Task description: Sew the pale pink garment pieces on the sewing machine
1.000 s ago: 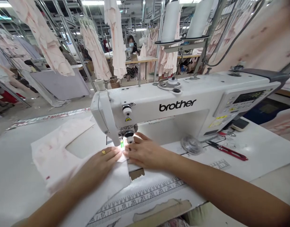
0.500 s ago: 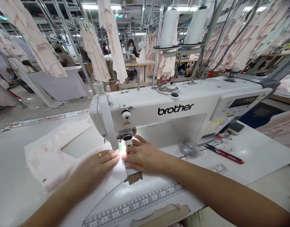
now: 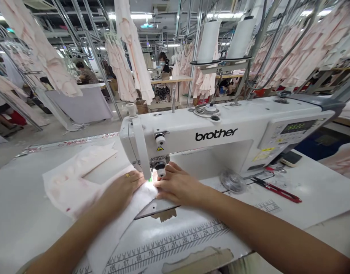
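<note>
A pale pink-white fabric piece [image 3: 75, 186] lies on the table of a white sewing machine [image 3: 175, 125], one end under the lit needle area [image 3: 150, 178]. My left hand [image 3: 126, 190], with a ring on one finger, lies flat on the fabric just left of the presser foot. Its fingertips are partly hidden by the machine head. On the other side of the foot, my right hand [image 3: 180, 186] has bent fingers and a thumb pressed at the fabric's edge. Some of its fingertips are hidden behind the needle-side knob.
Red-handled thread snips [image 3: 277, 189] and a clear round plastic item [image 3: 233, 180] lie right of the machine bed. A ruler scale [image 3: 163, 249] runs along the front. Thread cones [image 3: 208, 42] stand behind; pink garments [image 3: 122, 68] hang around. Two people sit farther back.
The fabric's near part has swung left, baring more of the machine's bed plate. Both hands stay close to the needle. The whole view has shifted slightly.
</note>
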A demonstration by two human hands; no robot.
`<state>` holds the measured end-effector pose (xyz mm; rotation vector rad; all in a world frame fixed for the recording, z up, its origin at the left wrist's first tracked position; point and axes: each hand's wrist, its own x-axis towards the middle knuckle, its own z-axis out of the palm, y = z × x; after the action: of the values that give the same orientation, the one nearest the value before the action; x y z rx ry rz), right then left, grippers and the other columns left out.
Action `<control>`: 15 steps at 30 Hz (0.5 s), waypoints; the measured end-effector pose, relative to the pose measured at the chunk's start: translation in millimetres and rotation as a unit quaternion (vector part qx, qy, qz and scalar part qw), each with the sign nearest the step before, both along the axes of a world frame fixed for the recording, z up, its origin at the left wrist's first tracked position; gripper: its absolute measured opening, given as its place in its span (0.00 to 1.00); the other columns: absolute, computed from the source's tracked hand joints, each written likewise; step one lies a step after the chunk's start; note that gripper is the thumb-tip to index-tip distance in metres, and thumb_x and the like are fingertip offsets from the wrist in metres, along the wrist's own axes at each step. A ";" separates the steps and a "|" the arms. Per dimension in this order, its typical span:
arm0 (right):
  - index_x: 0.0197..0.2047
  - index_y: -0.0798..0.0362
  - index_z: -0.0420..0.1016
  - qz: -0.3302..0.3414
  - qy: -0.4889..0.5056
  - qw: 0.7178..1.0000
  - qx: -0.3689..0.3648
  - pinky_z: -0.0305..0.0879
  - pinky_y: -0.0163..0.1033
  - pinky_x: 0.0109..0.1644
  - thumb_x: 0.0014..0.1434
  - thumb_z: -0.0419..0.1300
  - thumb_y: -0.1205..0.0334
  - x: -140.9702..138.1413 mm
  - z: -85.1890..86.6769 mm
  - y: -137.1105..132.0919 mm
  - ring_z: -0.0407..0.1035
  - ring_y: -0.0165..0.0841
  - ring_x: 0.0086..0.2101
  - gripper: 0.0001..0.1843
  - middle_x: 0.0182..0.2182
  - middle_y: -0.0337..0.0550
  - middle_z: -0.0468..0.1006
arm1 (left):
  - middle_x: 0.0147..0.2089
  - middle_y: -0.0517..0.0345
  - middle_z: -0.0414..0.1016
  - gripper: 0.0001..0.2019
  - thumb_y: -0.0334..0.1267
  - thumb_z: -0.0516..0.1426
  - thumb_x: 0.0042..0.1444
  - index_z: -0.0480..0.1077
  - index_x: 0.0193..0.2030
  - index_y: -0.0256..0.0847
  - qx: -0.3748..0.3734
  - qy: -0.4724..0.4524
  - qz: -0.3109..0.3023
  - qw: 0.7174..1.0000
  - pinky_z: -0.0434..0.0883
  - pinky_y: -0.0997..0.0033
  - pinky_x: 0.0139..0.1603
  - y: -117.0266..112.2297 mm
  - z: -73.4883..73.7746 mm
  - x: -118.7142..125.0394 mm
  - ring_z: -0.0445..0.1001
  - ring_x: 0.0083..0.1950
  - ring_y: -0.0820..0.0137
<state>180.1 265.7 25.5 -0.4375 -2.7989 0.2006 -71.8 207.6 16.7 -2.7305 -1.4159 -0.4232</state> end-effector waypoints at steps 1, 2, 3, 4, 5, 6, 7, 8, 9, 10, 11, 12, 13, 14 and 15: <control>0.46 0.51 0.75 0.001 0.005 1.000 -0.001 0.50 0.47 0.62 0.69 0.56 0.51 0.1 -0.5 0.8 0.61 0.37 0.49 0.13 0.46 0.43 0.75 | 0.54 0.52 0.77 0.20 0.22 0.48 0.60 0.74 0.51 0.43 0.000 0.000 0.001 1.000 0.75 0.62 0.54 -0.4 -1.1 -1.0 0.75 0.55 0.63; 0.46 0.51 0.75 0.003 0.011 1.000 -0.001 0.50 0.46 0.62 0.68 0.56 0.51 0.3 -1.2 1.5 0.61 0.37 0.49 0.13 0.45 0.42 0.76 | 0.55 0.52 0.77 0.22 0.22 0.48 0.59 0.73 0.53 0.43 0.000 -0.001 0.002 1.000 0.74 0.62 0.56 -0.9 -2.4 -2.0 0.75 0.55 0.63; 0.46 0.51 0.76 0.005 0.017 1.000 -0.001 0.50 0.46 0.62 0.69 0.56 0.52 0.4 -1.9 2.3 0.61 0.37 0.48 0.13 0.45 0.42 0.76 | 0.56 0.53 0.76 0.23 0.21 0.48 0.59 0.73 0.54 0.44 -0.001 0.000 0.003 1.000 0.74 0.62 0.57 -1.5 -3.8 -2.8 0.74 0.56 0.63; 0.46 0.51 0.76 0.007 0.022 1.000 0.000 0.50 0.46 0.62 0.69 0.56 0.52 0.5 -2.4 2.9 0.61 0.36 0.48 0.13 0.44 0.42 0.76 | 0.57 0.53 0.76 0.23 0.21 0.48 0.58 0.72 0.55 0.44 -0.001 0.000 0.006 1.000 0.73 0.62 0.57 -2.3 -5.1 -3.1 0.73 0.57 0.64; 0.45 0.51 0.76 0.008 0.026 1.000 0.000 0.50 0.46 0.61 0.69 0.56 0.52 0.7 -2.8 3.4 0.61 0.36 0.48 0.13 0.44 0.42 0.76 | 0.57 0.53 0.75 0.24 0.21 0.48 0.58 0.71 0.56 0.43 -0.001 0.000 0.010 1.000 0.73 0.62 0.58 -3.2 -6.4 -2.9 0.73 0.58 0.64; 0.45 0.51 0.76 0.010 0.030 1.000 0.000 0.50 0.46 0.61 0.69 0.56 0.53 0.8 -2.9 3.9 0.61 0.36 0.47 0.13 0.43 0.42 0.76 | 0.58 0.53 0.75 0.24 0.21 0.47 0.58 0.71 0.56 0.43 0.001 0.000 0.015 1.000 0.72 0.62 0.58 -4.1 -7.5 -2.2 0.73 0.58 0.64; 0.44 0.51 0.77 0.011 0.032 0.999 0.000 0.50 0.45 0.61 0.69 0.56 0.53 0.9 -2.8 4.2 0.61 0.36 0.47 0.13 0.43 0.42 0.76 | 0.58 0.54 0.75 0.23 0.22 0.47 0.59 0.71 0.56 0.43 0.004 -0.001 0.020 1.000 0.72 0.62 0.59 -4.9 -8.2 -1.1 0.73 0.58 0.64; 0.44 0.51 0.77 0.012 0.034 0.999 0.001 0.51 0.46 0.61 0.69 0.56 0.53 1.1 -2.4 4.4 0.62 0.36 0.46 0.12 0.43 0.42 0.76 | 0.57 0.54 0.76 0.22 0.23 0.47 0.60 0.71 0.56 0.43 0.008 -0.002 0.026 1.000 0.71 0.62 0.59 -5.5 -8.5 -0.2 0.73 0.58 0.65; 0.44 0.51 0.77 0.014 0.037 0.999 0.002 0.51 0.46 0.61 0.69 0.56 0.53 1.2 -1.9 4.6 0.62 0.36 0.46 0.12 0.42 0.42 0.76 | 0.57 0.55 0.76 0.21 0.25 0.47 0.62 0.72 0.56 0.43 0.013 -0.004 0.034 0.999 0.71 0.62 0.60 -5.7 -8.1 0.0 0.73 0.58 0.65; 0.43 0.51 0.77 0.015 0.039 0.999 0.003 0.51 0.46 0.61 0.69 0.56 0.53 1.3 -1.4 4.7 0.62 0.36 0.46 0.12 0.42 0.42 0.77 | 0.56 0.55 0.77 0.19 0.29 0.47 0.64 0.72 0.55 0.44 0.020 -0.005 0.045 0.999 0.70 0.62 0.60 -5.4 -7.0 -1.4 0.72 0.58 0.64; 0.43 0.51 0.77 0.015 0.042 0.999 0.005 0.51 0.46 0.60 0.69 0.56 0.54 1.3 -0.8 4.8 0.63 0.36 0.45 0.13 0.41 0.43 0.77 | 0.56 0.55 0.77 0.17 0.33 0.47 0.66 0.72 0.55 0.44 0.029 -0.008 0.062 0.998 0.69 0.61 0.61 -4.7 -5.1 -4.9 0.72 0.59 0.63; 0.43 0.52 0.78 0.016 0.045 0.999 0.006 0.51 0.46 0.60 0.69 0.56 0.54 1.3 -0.4 4.8 0.63 0.36 0.45 0.13 0.41 0.43 0.77 | 0.56 0.54 0.77 0.17 0.36 0.46 0.68 0.72 0.55 0.44 0.040 -0.010 0.088 0.995 0.68 0.59 0.61 -3.5 -2.4 -11.2 0.70 0.60 0.62; 0.42 0.52 0.78 0.017 0.048 0.999 0.008 0.51 0.46 0.60 0.69 0.56 0.54 1.1 -0.1 4.6 0.63 0.36 0.44 0.13 0.40 0.43 0.77 | 0.57 0.52 0.76 0.18 0.39 0.44 0.69 0.71 0.56 0.43 0.053 -0.013 0.122 0.991 0.67 0.56 0.62 -2.5 1.2 -20.7 0.69 0.62 0.60; 0.42 0.52 0.78 0.020 0.053 0.998 0.009 0.52 0.46 0.60 0.69 0.55 0.54 0.7 0.1 4.0 0.64 0.36 0.44 0.13 0.39 0.43 0.78 | 0.57 0.50 0.75 0.19 0.41 0.43 0.69 0.71 0.56 0.41 0.067 -0.014 0.161 0.985 0.66 0.53 0.63 -2.0 5.4 -33.3 0.67 0.63 0.58; 0.42 0.52 0.78 0.024 0.057 0.998 0.011 0.52 0.46 0.60 0.69 0.55 0.54 0.1 0.3 2.7 0.65 0.36 0.43 0.14 0.39 0.43 0.78 | 0.57 0.47 0.75 0.20 0.42 0.42 0.69 0.71 0.56 0.39 0.077 -0.012 0.202 0.976 0.65 0.49 0.62 -2.8 10.0 -48.4 0.66 0.64 0.55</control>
<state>180.3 268.4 25.8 -0.3428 -2.6985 0.1982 -120.2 204.8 26.6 -2.2471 -1.8026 -0.5139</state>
